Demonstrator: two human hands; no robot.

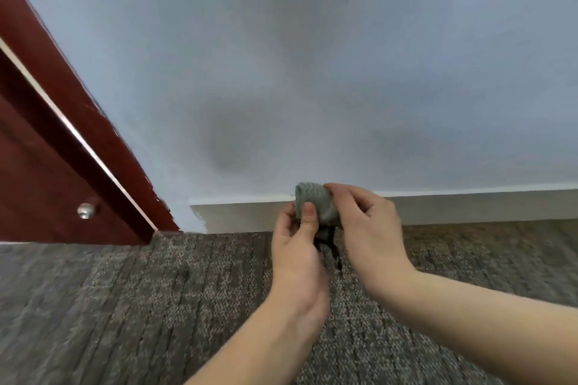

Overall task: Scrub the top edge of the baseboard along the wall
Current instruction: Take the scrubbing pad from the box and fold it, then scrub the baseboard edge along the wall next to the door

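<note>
low against the far wall (312, 72), both hands pinch a bunched grey-green knit cloth (316, 205) in front of the flat pale baseboard (469, 206). the left hand (297, 247) thumbs its near face; the right hand (366, 222) grips its right side. something dark, perhaps a strap, dangles below over speckled grey carpet (156, 306).

Cloth (316, 205) (grey) between both hands

Soft dim light, blurry shadows on wall (312, 72), wide-angle edge bending.
</note>
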